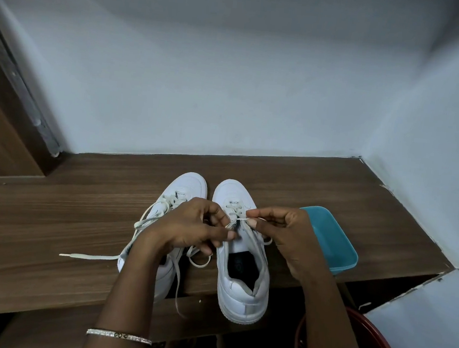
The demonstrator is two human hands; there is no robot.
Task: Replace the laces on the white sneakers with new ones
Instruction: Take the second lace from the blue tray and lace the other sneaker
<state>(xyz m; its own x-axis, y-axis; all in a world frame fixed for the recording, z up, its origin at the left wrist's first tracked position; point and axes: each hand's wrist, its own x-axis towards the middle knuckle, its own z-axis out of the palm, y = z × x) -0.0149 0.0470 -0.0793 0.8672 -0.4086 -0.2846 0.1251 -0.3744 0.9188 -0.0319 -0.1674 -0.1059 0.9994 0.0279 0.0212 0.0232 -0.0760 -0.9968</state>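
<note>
Two white sneakers stand side by side on the wooden table (50, 212), toes pointing away from me. The right sneaker (240, 281) has lace only through its front eyelets. My right hand (281, 232) pinches a strand of its white lace (242, 219) just above the tongue. My left hand (189, 226) rests over the gap between the shoes, fingers curled on the lace at the right sneaker's eyelets. The left sneaker (185, 186) is partly hidden under my left wrist; its loose lace (88, 256) trails left across the table.
A teal plastic tub (339, 246) sits just right of the sneakers, near the table's right end. Pale walls close the back and right. A red round container (374, 345) stands below the table edge at the lower right. A wooden door frame (8, 124) is at left.
</note>
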